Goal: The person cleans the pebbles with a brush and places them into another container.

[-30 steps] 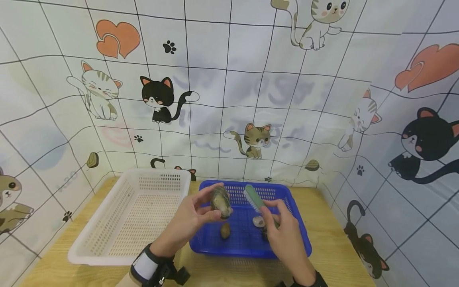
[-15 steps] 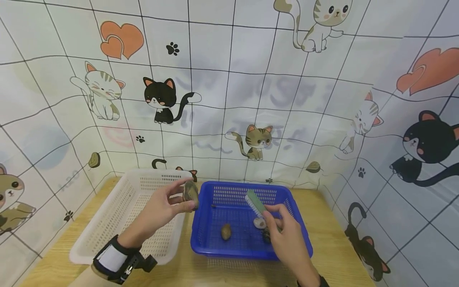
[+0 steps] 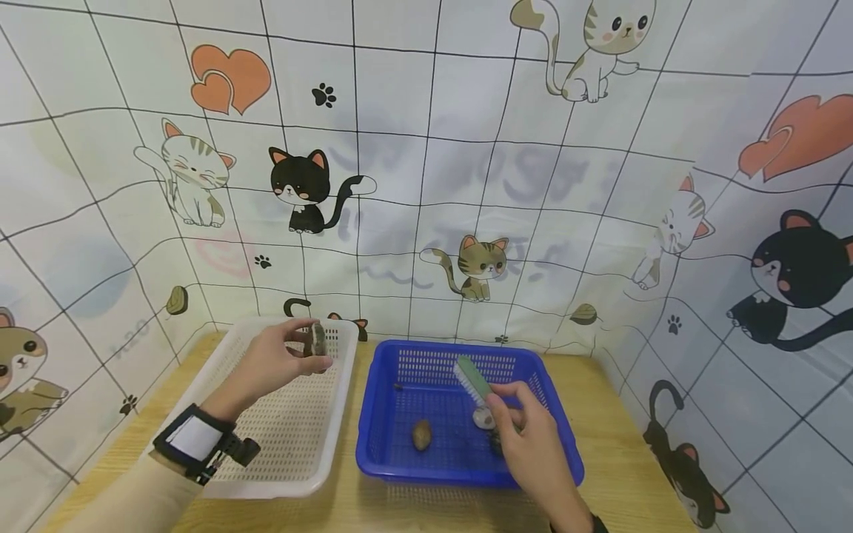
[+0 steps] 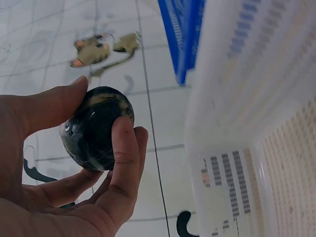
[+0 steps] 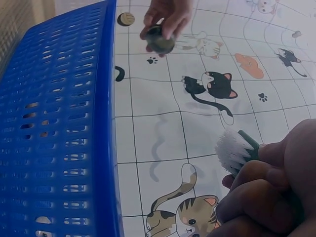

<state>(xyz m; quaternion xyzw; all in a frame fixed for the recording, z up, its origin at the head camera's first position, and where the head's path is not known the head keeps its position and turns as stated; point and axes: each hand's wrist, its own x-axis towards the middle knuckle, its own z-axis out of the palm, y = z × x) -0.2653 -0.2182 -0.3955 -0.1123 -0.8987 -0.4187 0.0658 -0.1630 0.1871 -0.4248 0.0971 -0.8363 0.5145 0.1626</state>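
Observation:
My left hand (image 3: 275, 360) pinches a dark, glossy, rounded stone (image 4: 96, 128) with tan patches between thumb and fingers. In the head view that hand is above the back part of the white basket (image 3: 280, 437). Over the right side of the blue basket (image 3: 400, 470), my right hand (image 3: 531, 433) grips a green scrubbing brush (image 3: 474, 374) with white bristles (image 5: 232, 150). Below it in the blue basket lie a pale stone (image 3: 483, 418) and a dark one (image 3: 495, 443), partly hidden by the hand. A brown oval stone (image 3: 421, 435) lies left of them.
Both baskets stand side by side on a wooden table (image 3: 620, 444), with a narrow gap between them. A cat-patterned, tile-print sheet (image 3: 400, 170) covers the walls behind and on both sides. Each basket has raised, slotted walls.
My left hand has carried the stone leftward, from above the blue basket to above the white one. The right hand with the brush has stayed nearly in place.

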